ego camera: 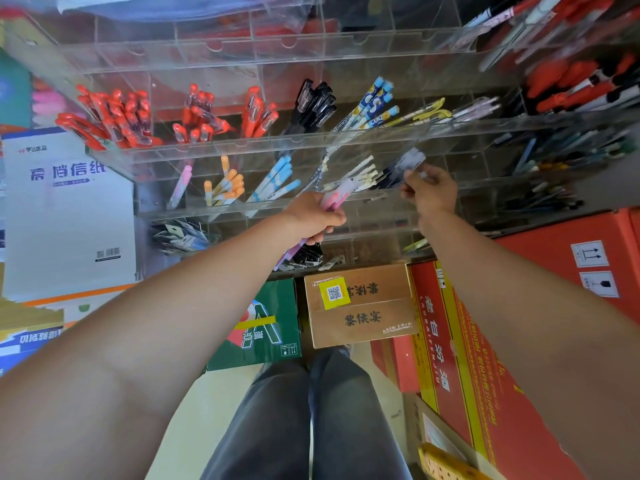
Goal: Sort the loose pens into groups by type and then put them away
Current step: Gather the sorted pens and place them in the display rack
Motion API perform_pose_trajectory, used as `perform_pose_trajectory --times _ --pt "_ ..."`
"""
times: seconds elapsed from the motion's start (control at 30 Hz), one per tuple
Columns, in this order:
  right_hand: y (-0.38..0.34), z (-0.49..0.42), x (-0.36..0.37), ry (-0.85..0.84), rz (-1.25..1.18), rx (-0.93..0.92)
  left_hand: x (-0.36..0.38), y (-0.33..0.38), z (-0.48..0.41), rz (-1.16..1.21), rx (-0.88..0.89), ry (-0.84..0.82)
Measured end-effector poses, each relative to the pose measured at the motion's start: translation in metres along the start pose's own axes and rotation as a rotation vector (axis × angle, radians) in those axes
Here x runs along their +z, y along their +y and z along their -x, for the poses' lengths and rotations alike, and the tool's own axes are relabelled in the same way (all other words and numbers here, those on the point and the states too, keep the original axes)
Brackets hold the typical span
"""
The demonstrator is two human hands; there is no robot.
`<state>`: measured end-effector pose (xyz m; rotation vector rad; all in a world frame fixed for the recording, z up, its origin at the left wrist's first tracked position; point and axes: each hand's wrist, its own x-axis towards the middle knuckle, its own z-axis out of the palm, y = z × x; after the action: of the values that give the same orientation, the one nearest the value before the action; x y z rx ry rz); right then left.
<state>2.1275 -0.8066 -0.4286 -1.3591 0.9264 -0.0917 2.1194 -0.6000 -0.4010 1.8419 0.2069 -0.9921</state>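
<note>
A clear acrylic pen rack (242,147) with tiered compartments stands in front of me, holding red pens (114,116), black pens (313,103), blue patterned pens (370,105), orange pens (225,188) and light-blue pens (273,183). My left hand (313,216) grips a bundle of pink and purple pens (337,195) in front of the rack's lower tier. My right hand (427,190) pinches a dark pen with a clear cap (403,166) at a compartment of the middle tier, beside cream-capped pens (360,173).
A white paper box (65,209) stands at the left. Below the rack sit a green carton (270,327), a brown carton (360,306) and red cartons (460,358). More markers fill the right-hand shelves (571,84). My legs stand on a pale floor.
</note>
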Motion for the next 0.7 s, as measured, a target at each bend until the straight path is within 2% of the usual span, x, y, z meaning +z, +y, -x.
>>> perform_pose_trajectory --times 0.17,0.23,0.37,0.43,0.57,0.7 --pt "0.004 0.02 -0.007 0.131 0.165 -0.207 0.002 -0.001 0.001 -0.06 0.018 -0.02" --pt "0.008 0.037 -0.007 0.025 0.15 -0.189 0.004 0.0 0.001 -0.099 0.034 -0.057" --pt "0.013 0.068 -0.002 -0.446 0.205 0.009 0.008 0.003 0.005 -0.189 0.067 -0.188" --pt "0.013 0.075 -0.001 -0.617 0.264 0.076 0.011 0.003 0.009 -0.241 0.069 -0.253" --pt "0.016 0.075 -0.003 -0.658 0.239 0.118 0.019 0.0 0.013 -0.185 0.059 -0.366" --pt "0.017 0.076 -0.003 -0.663 0.167 0.149 0.024 -0.005 0.013 -0.128 0.039 -0.336"
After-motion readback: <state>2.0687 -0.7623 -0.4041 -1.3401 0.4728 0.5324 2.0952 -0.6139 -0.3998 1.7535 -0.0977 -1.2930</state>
